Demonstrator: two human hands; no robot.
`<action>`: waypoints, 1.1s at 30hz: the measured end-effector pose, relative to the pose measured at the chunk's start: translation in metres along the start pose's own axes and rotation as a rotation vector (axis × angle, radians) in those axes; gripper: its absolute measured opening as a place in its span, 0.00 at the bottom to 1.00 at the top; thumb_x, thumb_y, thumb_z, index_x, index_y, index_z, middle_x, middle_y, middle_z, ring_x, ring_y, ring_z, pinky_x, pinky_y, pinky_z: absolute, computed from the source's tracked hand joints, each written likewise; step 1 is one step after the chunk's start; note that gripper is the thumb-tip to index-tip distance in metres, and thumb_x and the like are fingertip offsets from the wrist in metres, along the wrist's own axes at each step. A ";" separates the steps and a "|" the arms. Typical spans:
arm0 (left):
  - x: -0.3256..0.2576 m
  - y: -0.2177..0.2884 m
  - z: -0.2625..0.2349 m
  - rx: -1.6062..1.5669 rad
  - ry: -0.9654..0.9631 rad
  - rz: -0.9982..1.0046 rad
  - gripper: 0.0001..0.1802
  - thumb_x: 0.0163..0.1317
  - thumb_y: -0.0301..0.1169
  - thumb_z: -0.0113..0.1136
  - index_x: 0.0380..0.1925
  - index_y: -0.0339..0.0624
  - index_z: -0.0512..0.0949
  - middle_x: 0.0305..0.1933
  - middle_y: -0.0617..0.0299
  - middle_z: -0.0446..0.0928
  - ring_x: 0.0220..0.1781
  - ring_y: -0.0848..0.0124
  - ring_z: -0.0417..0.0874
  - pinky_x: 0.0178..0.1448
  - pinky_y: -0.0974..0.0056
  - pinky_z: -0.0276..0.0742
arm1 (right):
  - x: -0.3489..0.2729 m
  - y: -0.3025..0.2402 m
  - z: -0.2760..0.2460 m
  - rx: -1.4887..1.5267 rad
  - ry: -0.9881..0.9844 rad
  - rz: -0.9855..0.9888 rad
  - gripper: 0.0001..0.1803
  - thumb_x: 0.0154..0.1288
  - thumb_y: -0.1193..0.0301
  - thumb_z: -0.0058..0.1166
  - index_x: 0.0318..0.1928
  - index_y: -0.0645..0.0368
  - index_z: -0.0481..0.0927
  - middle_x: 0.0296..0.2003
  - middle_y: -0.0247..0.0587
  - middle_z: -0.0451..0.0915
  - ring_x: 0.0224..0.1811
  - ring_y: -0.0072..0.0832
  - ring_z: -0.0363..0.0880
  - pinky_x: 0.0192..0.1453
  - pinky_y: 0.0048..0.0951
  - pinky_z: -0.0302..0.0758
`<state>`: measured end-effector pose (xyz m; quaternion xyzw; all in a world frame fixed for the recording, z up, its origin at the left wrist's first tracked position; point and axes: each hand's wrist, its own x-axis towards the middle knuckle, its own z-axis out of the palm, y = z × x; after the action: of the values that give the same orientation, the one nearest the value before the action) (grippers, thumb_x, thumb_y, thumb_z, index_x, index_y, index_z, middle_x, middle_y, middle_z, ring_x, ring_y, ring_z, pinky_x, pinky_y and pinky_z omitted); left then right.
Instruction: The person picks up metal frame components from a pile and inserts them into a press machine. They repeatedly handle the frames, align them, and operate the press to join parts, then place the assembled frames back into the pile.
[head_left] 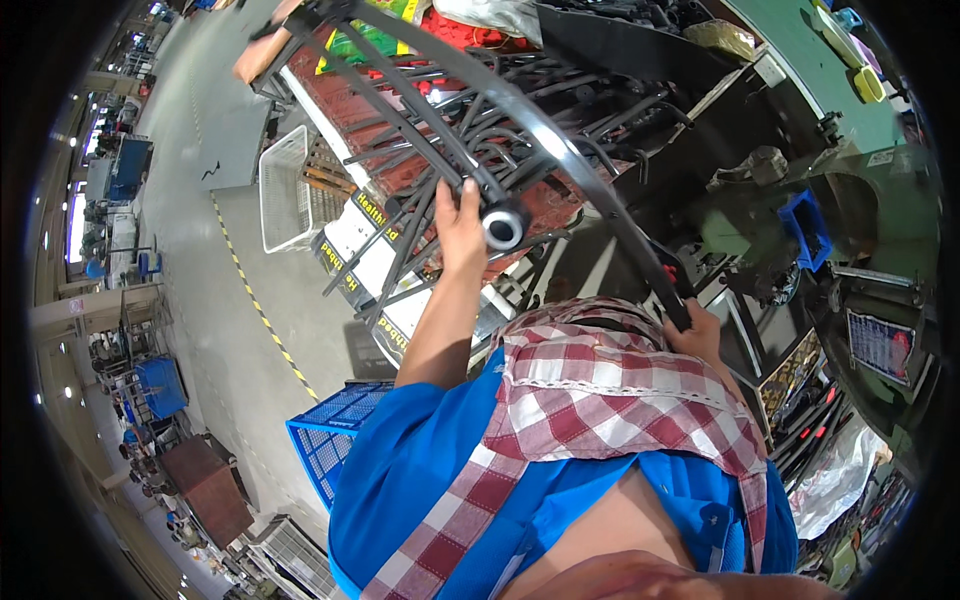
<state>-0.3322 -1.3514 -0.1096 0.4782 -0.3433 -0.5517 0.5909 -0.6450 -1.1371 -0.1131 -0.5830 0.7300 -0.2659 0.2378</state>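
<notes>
Head view. Frame (575, 163), black metal, is up in both hands, its long curved bar running from upper left down toward the wearer's right side. Right hand (697, 332) wrapped tight round the bar's near end, by the apron (620, 380); no gap seen in that grip. Left hand (462, 235) closed at the frame's straight tube, just beside the pale-ringed tube end (503, 229); two digits show against the metal, the rest hidden, so cannot tell how firm. Another person's hand (260, 60) at the frame's far end, upper left; contact there unclear.

Behind the frame: loose heap of dark tubes (495, 125) on a red surface (330, 95). Cannot tell whether the frame touches them. Green bag (370, 40) at the heap's far side.

Left of the heap, on the floor: white basket (285, 190). Nearer, blue crate (335, 430) beside the wearer's left sleeve. Yellow-and-black line (250, 290) along the floor farther left. Right side: blue bin (803, 230); lower down, clear plastic bag (840, 480).
</notes>
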 end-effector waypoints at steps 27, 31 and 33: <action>-0.018 0.078 0.055 0.018 -0.439 0.166 0.22 0.53 0.17 0.67 0.45 0.36 0.66 0.32 0.58 0.77 0.31 0.69 0.83 0.36 0.64 0.83 | 0.099 -0.098 -0.045 0.244 0.160 -0.117 0.14 0.60 0.66 0.65 0.34 0.63 0.74 0.17 0.39 0.69 0.21 0.20 0.63 0.26 0.26 0.67; -0.008 0.099 0.008 0.238 -0.472 0.236 0.23 0.48 0.17 0.70 0.41 0.37 0.67 0.32 0.63 0.74 0.33 0.73 0.81 0.38 0.66 0.83 | 0.093 -0.085 -0.064 0.213 0.091 -0.127 0.15 0.59 0.66 0.66 0.31 0.62 0.74 0.17 0.35 0.67 0.22 0.15 0.61 0.24 0.24 0.64; -0.013 0.105 0.010 0.210 -0.490 0.182 0.22 0.49 0.17 0.70 0.40 0.37 0.68 0.29 0.63 0.73 0.31 0.73 0.81 0.37 0.65 0.83 | 0.085 -0.090 -0.055 0.252 0.000 -0.080 0.14 0.61 0.67 0.64 0.32 0.62 0.74 0.17 0.38 0.68 0.21 0.17 0.63 0.25 0.25 0.65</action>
<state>-0.3092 -1.3477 -0.0058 0.3564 -0.5728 -0.5568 0.4846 -0.6332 -1.2308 -0.0153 -0.5772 0.6670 -0.3646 0.2983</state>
